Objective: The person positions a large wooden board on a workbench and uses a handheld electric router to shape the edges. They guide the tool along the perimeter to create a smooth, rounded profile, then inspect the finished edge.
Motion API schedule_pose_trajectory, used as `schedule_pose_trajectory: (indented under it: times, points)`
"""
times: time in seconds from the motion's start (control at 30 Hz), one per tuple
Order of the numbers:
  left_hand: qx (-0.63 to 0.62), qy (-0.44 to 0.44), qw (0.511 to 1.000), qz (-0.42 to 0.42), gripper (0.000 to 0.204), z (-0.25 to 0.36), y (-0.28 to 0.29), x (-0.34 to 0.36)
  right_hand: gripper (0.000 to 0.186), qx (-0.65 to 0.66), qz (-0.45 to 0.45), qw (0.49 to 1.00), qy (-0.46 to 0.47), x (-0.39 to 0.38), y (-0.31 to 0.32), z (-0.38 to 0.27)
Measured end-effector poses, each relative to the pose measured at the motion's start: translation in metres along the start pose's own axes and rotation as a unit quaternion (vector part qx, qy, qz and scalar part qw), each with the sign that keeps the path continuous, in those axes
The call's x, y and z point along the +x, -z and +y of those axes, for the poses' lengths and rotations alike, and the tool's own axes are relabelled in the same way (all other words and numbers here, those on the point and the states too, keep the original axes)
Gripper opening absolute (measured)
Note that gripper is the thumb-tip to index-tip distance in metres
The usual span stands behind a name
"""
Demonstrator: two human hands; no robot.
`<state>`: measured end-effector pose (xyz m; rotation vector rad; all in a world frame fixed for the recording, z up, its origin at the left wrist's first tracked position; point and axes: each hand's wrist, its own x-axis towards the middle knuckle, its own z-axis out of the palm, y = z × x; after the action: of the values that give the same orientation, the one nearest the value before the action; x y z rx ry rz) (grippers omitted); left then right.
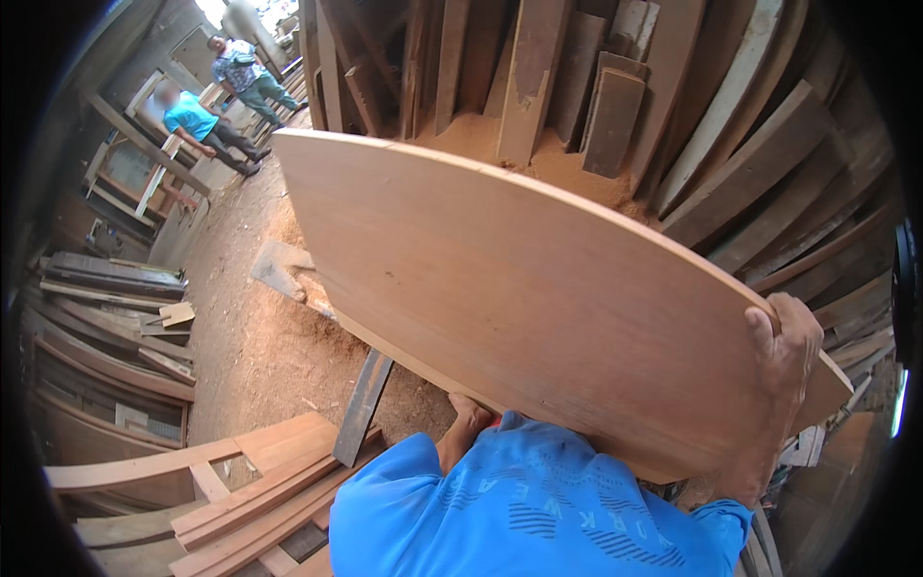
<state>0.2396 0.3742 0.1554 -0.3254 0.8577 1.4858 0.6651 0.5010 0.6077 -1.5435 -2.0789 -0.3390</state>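
both hands' grip on wood panel (538, 288) — right hand (784, 351) over top edge, left hand (468, 415) beneath

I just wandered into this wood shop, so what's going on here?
A person in a blue shirt holds a large, flat, reddish-brown wooden panel tilted in front of them. The right hand grips its upper edge; the left hand supports the lower edge. Planks lean behind it over sawdust. Two other people are farther off.

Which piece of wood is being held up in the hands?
The big flat board: the right hand grips its top edge, the left hand its bottom edge. The other planks lean or lie untouched.
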Motion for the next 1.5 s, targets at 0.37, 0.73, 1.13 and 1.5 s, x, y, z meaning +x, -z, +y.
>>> schedule_pose_trajectory:
  times: [0.37,0.73,1.13,1.5]
  points:
    - [-0.069,-0.01,0.981,0.183,0.084,-0.006,0.086,-0.066,0.053,0.025,-0.302,0.939,-0.166,0.021,-0.273,0.091]
    - [0.042,0.018,0.98,0.192,0.087,0.02,0.163,-0.085,0.065,0.206,-0.376,0.824,-0.369,-0.062,-0.423,0.096]
    - [0.187,0.107,0.94,0.265,0.086,0.022,0.136,-0.081,0.063,0.133,-0.394,0.837,-0.357,-0.113,-0.491,0.128]
    - [0.33,0.122,0.891,0.287,0.095,0.039,0.144,-0.083,0.049,0.1,-0.153,0.894,-0.409,-0.205,-0.416,0.06]
